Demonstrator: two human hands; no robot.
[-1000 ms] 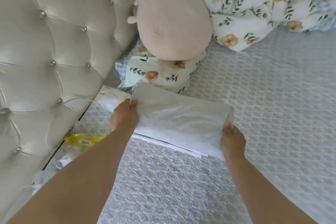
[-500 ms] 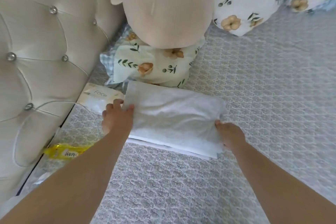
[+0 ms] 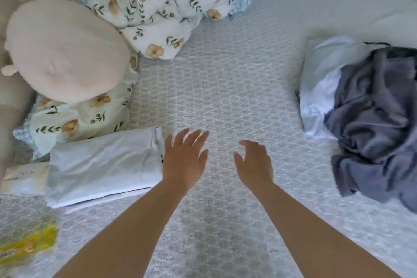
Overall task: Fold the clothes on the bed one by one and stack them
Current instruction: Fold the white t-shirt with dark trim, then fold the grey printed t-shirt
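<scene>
A folded white garment (image 3: pixel 101 165) lies flat on the bed at the left, stacked on another folded white piece whose edge shows beneath it. My left hand (image 3: pixel 184 158) hovers just right of that stack with fingers spread and holds nothing. My right hand (image 3: pixel 253 165) is over the bare bedspread, fingers loosely bent, also holding nothing. At the right edge lies a heap of unfolded clothes: a crumpled grey-blue garment (image 3: pixel 372 124) over a white one (image 3: pixel 320 88).
A round beige plush cushion (image 3: pixel 65 49) sits on a floral pillow (image 3: pixel 76 122) at the left. A floral quilt (image 3: pixel 162 0) is bunched at the top. A tissue pack (image 3: pixel 22 176) and a yellow packet (image 3: pixel 24 248) lie at the left edge. Patterned grey bedspread (image 3: pixel 225 88) fills the middle.
Both hands have let go of the folded white garment and moved right, off the stack. The view has swung right, and the heap of unfolded clothes has come into view.
</scene>
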